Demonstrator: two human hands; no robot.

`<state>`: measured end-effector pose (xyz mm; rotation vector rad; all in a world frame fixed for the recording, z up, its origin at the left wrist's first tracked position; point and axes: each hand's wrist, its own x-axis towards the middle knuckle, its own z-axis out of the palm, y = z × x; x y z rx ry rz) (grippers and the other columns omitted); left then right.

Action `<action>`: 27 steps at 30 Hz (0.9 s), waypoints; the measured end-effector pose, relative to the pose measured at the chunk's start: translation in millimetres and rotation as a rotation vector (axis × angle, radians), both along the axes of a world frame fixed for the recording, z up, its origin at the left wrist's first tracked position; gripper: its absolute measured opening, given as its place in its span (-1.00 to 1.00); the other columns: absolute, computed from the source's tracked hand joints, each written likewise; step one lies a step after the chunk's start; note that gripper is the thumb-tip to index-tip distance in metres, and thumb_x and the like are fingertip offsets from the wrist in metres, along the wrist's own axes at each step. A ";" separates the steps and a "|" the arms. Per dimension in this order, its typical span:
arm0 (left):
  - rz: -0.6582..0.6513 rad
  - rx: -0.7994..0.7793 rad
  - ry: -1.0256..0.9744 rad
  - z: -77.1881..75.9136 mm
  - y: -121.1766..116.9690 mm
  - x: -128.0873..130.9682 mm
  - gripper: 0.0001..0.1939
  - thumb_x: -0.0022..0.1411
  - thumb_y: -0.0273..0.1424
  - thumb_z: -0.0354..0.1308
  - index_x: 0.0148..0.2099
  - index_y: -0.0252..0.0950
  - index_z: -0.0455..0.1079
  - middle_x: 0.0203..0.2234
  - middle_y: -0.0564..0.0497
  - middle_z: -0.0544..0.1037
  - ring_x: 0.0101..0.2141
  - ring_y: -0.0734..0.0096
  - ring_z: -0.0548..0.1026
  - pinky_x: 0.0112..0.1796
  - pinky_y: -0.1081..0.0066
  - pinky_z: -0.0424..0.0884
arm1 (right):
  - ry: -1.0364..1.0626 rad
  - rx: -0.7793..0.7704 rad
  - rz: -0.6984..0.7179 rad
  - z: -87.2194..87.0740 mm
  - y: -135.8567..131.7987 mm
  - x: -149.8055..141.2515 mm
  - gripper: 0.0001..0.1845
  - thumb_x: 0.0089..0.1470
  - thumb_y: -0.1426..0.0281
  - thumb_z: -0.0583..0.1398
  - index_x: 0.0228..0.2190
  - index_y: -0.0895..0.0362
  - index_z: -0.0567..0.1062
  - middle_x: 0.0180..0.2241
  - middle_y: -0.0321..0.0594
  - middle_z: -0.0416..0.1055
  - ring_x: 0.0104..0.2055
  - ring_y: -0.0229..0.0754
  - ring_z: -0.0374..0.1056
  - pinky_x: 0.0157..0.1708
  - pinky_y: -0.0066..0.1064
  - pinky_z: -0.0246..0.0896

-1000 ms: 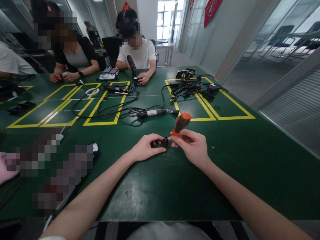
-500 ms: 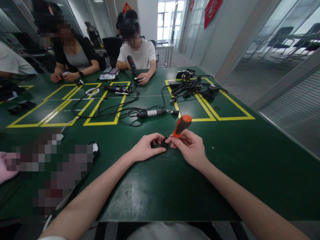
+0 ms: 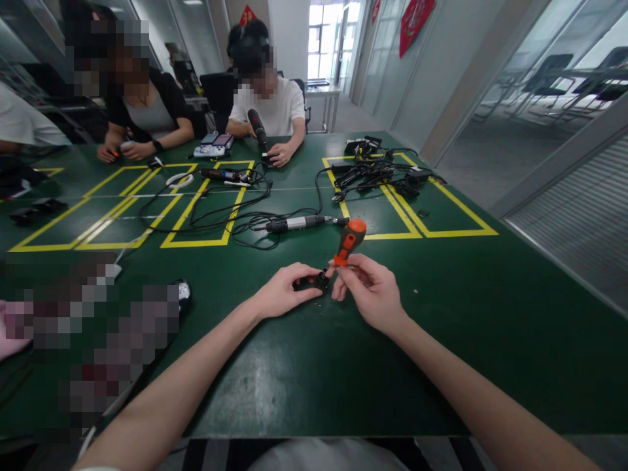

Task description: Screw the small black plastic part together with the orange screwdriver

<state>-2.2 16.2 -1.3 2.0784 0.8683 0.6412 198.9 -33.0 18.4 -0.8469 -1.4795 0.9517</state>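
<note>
One blk part point(image 3: 322, 281) in L hand point(image 3: 283, 292) pinch, screwdriver point(image 3: 350, 241) in R hand point(image 3: 377, 289)

screwdriver handle point(image 3: 350, 241): smooth plastic | small dark part point(image 3: 322, 280): shiny | tabletop point(image 3: 275, 392): smooth, shiny by near edge | shirt point(image 3: 289, 98) past far edge: dull cloth

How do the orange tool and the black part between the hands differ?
The orange tool has bright orange and dark areas; the black part shows no orange. The tool is larger than the part. The right hand grips the tool; the left hand pinches the part. Both are hand-held.
</note>
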 end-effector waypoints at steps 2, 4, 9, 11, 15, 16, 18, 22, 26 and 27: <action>-0.013 0.007 -0.003 -0.6 0.3 -0.1 -0.72 0.28 -0.39 0.31 0.04 -0.29 0.55 -0.18 -0.05 0.60 -0.20 0.33 0.48 -0.18 0.41 0.38 | 0.042 0.002 0.009 -2.0 -0.7 -0.8 -0.74 0.27 0.16 0.27 -0.21 0.11 0.52 -0.39 -0.24 0.58 -0.51 -0.24 0.52 -0.49 -0.38 0.52; -0.025 0.012 -0.007 -1.0 0.4 -0.3 -0.75 0.29 -0.40 0.30 0.02 -0.28 0.56 -0.17 -0.05 0.61 -0.19 0.32 0.49 -0.16 0.40 0.38 | 0.055 0.003 0.015 -2.6 -1.9 -1.1 -0.73 0.21 0.17 0.34 -0.22 0.10 0.49 -0.41 -0.26 0.58 -0.49 -0.22 0.54 -0.45 -0.36 0.56; -0.042 0.009 -0.023 -1.1 0.1 -0.8 -0.77 0.31 -0.39 0.28 0.01 -0.29 0.55 -0.15 -0.05 0.62 -0.18 0.32 0.49 -0.17 0.40 0.38 | -0.027 0.007 0.004 0.6 -4.0 -0.9 -0.76 0.19 0.19 0.36 -0.32 0.10 0.53 -0.48 -0.27 0.55 -0.50 -0.20 0.53 -0.42 -0.31 0.59; -0.036 0.017 -0.021 -0.8 -0.2 -0.9 -0.75 0.30 -0.39 0.29 0.02 -0.28 0.55 -0.16 -0.04 0.62 -0.18 0.32 0.50 -0.17 0.40 0.38 | -0.035 0.037 -0.004 2.1 -3.7 -0.5 -0.76 0.24 0.19 0.32 -0.34 0.10 0.56 -0.41 -0.24 0.55 -0.49 -0.22 0.52 -0.43 -0.33 0.57; -0.020 0.030 -0.017 -0.1 -0.9 -0.3 -0.74 0.30 -0.35 0.28 0.02 -0.28 0.55 -0.18 -0.04 0.61 -0.20 0.32 0.50 -0.19 0.40 0.37 | -0.037 0.052 0.009 1.3 -2.3 0.2 -0.72 0.33 0.20 0.22 -0.34 0.11 0.56 -0.38 -0.21 0.54 -0.49 -0.24 0.50 -0.46 -0.36 0.53; -0.018 0.027 -0.019 0.2 -1.0 0.1 -0.75 0.31 -0.34 0.27 0.01 -0.28 0.55 -0.19 -0.04 0.61 -0.21 0.33 0.49 -0.20 0.40 0.37 | -0.039 0.045 0.012 0.2 -2.1 0.2 -0.71 0.34 0.19 0.20 -0.33 0.12 0.55 -0.39 -0.21 0.54 -0.48 -0.23 0.50 -0.45 -0.36 0.53; -0.007 0.018 -0.019 1.1 -1.3 0.7 -0.77 0.32 -0.30 0.26 -0.03 -0.28 0.55 -0.20 -0.03 0.61 -0.23 0.34 0.49 -0.20 0.39 0.36 | -0.021 0.038 0.003 -2.5 -2.0 -0.1 -0.72 0.34 0.18 0.20 -0.29 0.11 0.53 -0.40 -0.22 0.55 -0.49 -0.24 0.50 -0.44 -0.35 0.52; 0.033 -0.018 0.002 4.2 -1.9 1.6 -0.74 0.26 -0.24 0.31 -0.08 -0.28 0.54 -0.27 0.01 0.59 -0.29 0.36 0.46 -0.23 0.40 0.35 | 0.021 0.010 -0.025 -4.1 -2.7 -1.3 -0.77 0.25 0.18 0.30 -0.28 0.09 0.49 -0.45 -0.28 0.55 -0.51 -0.25 0.47 -0.44 -0.36 0.51; 0.051 -0.045 0.027 5.8 -2.4 1.6 -0.72 0.20 -0.20 0.35 -0.14 -0.28 0.53 -0.30 0.03 0.57 -0.32 0.39 0.43 -0.26 0.41 0.34 | -0.002 0.009 -0.027 2.4 -3.4 -1.1 -0.77 0.21 0.22 0.34 -0.38 0.10 0.51 -0.48 -0.32 0.47 -0.56 -0.29 0.42 -0.52 -0.41 0.45; 0.054 -0.048 0.026 5.6 -2.4 1.5 -0.72 0.20 -0.20 0.36 -0.15 -0.28 0.52 -0.31 0.03 0.57 -0.33 0.39 0.42 -0.26 0.41 0.34 | -0.008 0.017 -0.029 4.2 -3.4 -1.0 -0.77 0.21 0.23 0.33 -0.39 0.10 0.53 -0.47 -0.32 0.45 -0.56 -0.29 0.42 -0.53 -0.42 0.44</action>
